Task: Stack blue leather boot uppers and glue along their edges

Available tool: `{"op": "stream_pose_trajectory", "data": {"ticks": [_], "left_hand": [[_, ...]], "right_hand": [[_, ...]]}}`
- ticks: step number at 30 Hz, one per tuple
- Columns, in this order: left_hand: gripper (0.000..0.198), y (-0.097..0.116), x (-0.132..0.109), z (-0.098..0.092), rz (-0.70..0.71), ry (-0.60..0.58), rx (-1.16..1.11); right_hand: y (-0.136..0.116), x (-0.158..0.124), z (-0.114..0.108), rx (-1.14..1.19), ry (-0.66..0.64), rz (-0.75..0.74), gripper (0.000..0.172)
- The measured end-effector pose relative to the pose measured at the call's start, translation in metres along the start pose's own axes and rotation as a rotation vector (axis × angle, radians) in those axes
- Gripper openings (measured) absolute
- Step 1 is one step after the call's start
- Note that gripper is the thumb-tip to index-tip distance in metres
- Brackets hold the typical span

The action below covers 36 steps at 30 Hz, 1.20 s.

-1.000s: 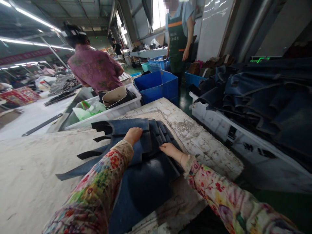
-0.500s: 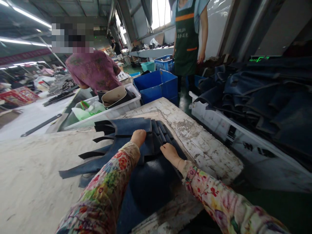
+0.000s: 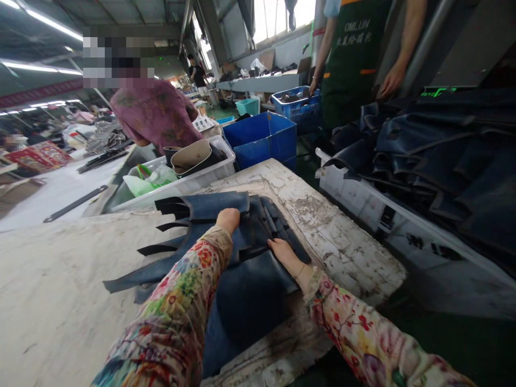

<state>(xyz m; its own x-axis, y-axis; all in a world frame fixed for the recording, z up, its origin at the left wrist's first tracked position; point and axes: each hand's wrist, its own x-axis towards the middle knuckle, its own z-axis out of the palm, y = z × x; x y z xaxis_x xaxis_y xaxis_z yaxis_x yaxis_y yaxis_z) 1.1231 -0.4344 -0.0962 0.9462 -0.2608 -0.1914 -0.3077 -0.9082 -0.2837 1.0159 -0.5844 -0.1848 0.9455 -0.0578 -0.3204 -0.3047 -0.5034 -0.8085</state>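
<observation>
A stack of dark blue leather pieces (image 3: 250, 301) with black undersides lies overlapped in front of me, strips fanning out to the left. My left hand (image 3: 228, 219) is closed at the upper part of the stack, its fingers curled down against a piece; the fingertips are hidden. To its right, my right hand (image 3: 283, 253) pinches the upper edge of the large front leather piece. Thumb and forefinger meet at that edge. Folded layers of the same leather sit just beyond the right hand.
The stack rests on a worn, pale worktable (image 3: 342, 236). Behind stand a white bin (image 3: 177, 188) and a blue box (image 3: 266, 140). At right, a white crate (image 3: 374, 209) is heaped with blue leather (image 3: 435, 145). One person in a green apron (image 3: 355, 70) stands behind; another is at left.
The person in the green apron has come closer and to the right, beside the blue basket. My right hand has shifted slightly, and the front piece's right edge now shows more clearly.
</observation>
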Motion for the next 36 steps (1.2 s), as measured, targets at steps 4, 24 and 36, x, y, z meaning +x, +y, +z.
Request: {"op": "stream_pose_trajectory", "data": {"ticks": [4,24,36], "left_hand": [[0.027,-0.006,-0.010,-0.008,0.007,-0.039,-0.018],[0.047,-0.178,-0.235,0.065,-0.764,-0.223,-0.744],[0.039,-0.106,-0.232,0.025,-0.330,0.070,-0.396]], "right_hand": [[-0.001,-0.001,0.000,-0.020,0.021,0.006,0.026],[0.007,-0.002,-0.002,-0.031,0.000,-0.109,0.026],[0.012,0.002,0.001,0.013,0.025,-0.140,0.026]]}}
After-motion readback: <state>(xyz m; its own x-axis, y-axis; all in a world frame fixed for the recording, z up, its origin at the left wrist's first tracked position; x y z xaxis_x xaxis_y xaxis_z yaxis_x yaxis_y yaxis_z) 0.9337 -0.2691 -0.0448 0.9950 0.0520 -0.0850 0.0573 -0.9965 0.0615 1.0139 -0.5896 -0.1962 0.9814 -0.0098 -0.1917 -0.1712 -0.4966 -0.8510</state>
